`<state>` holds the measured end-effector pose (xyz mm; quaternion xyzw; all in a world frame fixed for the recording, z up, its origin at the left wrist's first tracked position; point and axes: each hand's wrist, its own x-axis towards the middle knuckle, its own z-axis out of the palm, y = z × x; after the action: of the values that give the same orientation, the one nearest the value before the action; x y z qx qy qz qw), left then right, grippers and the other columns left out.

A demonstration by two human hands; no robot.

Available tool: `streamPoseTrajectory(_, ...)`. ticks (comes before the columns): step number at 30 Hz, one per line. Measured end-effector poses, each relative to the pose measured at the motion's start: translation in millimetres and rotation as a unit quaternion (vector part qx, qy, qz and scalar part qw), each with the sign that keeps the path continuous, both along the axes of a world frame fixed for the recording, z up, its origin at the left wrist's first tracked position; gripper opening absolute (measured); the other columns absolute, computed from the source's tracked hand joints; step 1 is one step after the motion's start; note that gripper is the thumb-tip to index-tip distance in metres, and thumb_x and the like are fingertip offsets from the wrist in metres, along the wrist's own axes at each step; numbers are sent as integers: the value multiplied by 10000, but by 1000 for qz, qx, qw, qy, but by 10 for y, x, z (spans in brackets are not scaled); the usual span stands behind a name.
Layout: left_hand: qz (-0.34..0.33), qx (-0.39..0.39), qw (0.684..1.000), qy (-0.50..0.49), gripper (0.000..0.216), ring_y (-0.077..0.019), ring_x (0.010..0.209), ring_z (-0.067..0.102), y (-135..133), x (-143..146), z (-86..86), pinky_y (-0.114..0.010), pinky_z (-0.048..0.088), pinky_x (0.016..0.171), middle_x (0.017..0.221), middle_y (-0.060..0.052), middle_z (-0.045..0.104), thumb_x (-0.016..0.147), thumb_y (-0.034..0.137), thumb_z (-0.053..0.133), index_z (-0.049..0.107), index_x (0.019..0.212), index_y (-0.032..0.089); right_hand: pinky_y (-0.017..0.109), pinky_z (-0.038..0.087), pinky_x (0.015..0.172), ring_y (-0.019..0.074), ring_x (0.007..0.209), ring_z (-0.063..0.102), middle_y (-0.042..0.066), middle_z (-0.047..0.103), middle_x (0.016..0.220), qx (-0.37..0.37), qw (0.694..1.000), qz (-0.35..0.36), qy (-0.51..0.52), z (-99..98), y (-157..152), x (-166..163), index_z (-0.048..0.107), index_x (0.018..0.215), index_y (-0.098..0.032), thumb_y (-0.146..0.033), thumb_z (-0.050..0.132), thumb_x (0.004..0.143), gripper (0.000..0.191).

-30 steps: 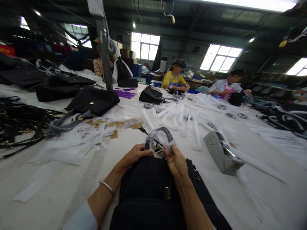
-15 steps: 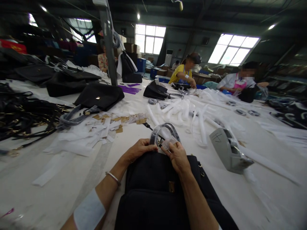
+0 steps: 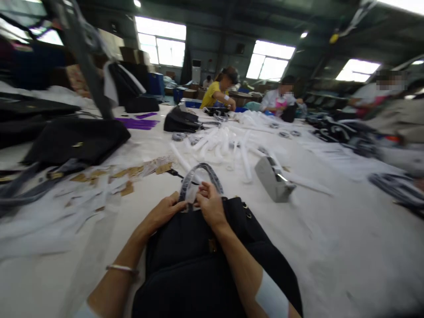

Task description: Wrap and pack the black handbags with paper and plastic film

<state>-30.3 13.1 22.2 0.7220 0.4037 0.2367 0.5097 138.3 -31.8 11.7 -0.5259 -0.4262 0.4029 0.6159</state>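
- Black bag [image 3: 202, 247] lies on the white counter [image 3: 331, 247] in the lower centre of the frame, its gold clasp [image 3: 212, 245] facing up.
- Bag handle [image 3: 201, 176], wrapped in clear film, arches upright from the bag's far edge, centre of the frame.
- Left hand [image 3: 164, 211]: fingers curled, tips pinched at the left base of the handle; a thin bangle [image 3: 122, 268] sits on that wrist.
- Right hand [image 3: 212, 205]: fingers bent inward, pinching the wrapping near the same spot, fingertips touching or nearly touching the left hand's. The exact grip is blurred; it looks like a small piece of film is held between them.
- Grey tape dispenser [image 3: 272, 179] stands on the counter just right of the handle, apart from the hands.
- White foam strips [image 3: 218, 143] are heaped behind it, centre of the frame.
- Brown paper tags [image 3: 132, 172] are scattered left of the handle.
- Another black bag [image 3: 76, 141] lies at the left.
- Other people [image 3: 220, 90] work at the far end, upper centre.
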Motion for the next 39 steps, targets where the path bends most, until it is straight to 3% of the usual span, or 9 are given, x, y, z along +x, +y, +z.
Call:
streamPoseTrajectory(4,-10,-72,996,48,591,-306,923,646,95,-43,-51,-365,520,821,915,-27,743,648,665,710,706,1002,191,339,553,822,174,816,665,19,696,1015,35,995,-56,-79,12,20,-41,650,1087,-221,-139,690,702,396)
streamPoseTrajectory(7,-16,-189,981,36,602,-250,816,664,183,-100,-135,-352,517,755,799,64,738,698,645,701,628,1166,273,295,538,818,166,839,672,7,715,984,58,989,-37,-130,30,46,-42,661,1096,-232,-170,670,775,328)
streamPoseTrajectory(10,20,-257,966,-13,640,-239,753,673,110,-148,-94,-334,521,699,801,47,741,666,624,747,600,1188,283,259,540,772,156,814,680,1,720,923,79,990,-43,-113,65,-15,-71,674,1065,-230,-227,621,845,226)
streamPoseTrajectory(13,7,-220,974,-56,625,-257,797,676,-45,-124,47,-323,530,725,882,-35,738,609,573,809,644,1082,199,256,542,724,155,755,680,-4,716,866,80,989,-63,-107,79,-86,-87,679,1025,-225,-270,603,864,183)
streamPoseTrajectory(15,-20,-187,980,-66,562,-264,854,664,-97,-74,113,-334,523,764,922,-64,724,672,564,773,651,1059,174,277,538,735,171,774,679,5,714,865,74,990,-55,-109,68,-93,-78,680,998,-219,-277,609,856,169)
streamPoseTrajectory(20,-53,-86,992,-81,407,-252,936,605,-59,-21,59,-336,475,847,959,-59,677,747,518,725,658,939,165,310,529,755,186,778,677,17,713,885,60,992,-12,-107,35,-76,-47,672,990,-216,-308,594,857,179)
streamPoseTrajectory(27,-37,-136,979,-150,335,-187,864,589,-75,-61,-40,-294,444,818,930,-24,648,783,419,715,640,991,167,346,519,816,208,869,673,29,718,937,19,995,-6,-102,15,-63,5,654,1023,-209,-274,566,829,222)
streamPoseTrajectory(35,-54,-108,985,-122,374,-227,956,601,-53,-29,-25,-329,447,873,1050,-57,673,812,478,631,643,1013,162,328,552,699,196,775,681,41,713,917,1,998,-5,-55,73,-88,7,639,1028,-193,-371,578,830,273)
streamPoseTrajectory(39,1,11,999,46,318,-234,860,611,-60,21,-64,-312,454,761,914,-42,678,735,410,681,648,944,173,312,551,663,178,737,669,36,709,885,25,1000,-17,4,133,-82,36,632,1019,-184,-404,629,810,304)
